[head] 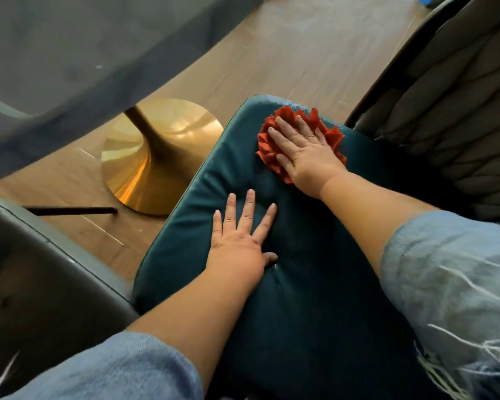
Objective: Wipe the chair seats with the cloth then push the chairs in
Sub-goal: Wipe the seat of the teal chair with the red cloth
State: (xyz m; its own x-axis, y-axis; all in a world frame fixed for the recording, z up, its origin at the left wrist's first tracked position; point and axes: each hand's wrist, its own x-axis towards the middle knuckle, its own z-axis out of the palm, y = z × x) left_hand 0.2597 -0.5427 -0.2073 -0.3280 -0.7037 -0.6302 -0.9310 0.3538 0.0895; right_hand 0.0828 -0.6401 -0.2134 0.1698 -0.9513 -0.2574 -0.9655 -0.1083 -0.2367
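Head view looked down on the dark green chair seat. My right hand lay flat, fingers spread, pressing the red cloth on the far part of the seat. My left hand rested open, fingers spread, on the seat's middle. Beside the seat stood the table's golden base on the wooden floor.

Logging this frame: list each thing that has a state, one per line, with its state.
red cloth: crumpled, pressed flat on the seat under the right hand
right hand: open, palm down on the cloth
left hand: open, fingers spread, resting bare on the seat
teal chair seat: pulled out from the table, not pushed in
grey quilted chair: beside the teal seat
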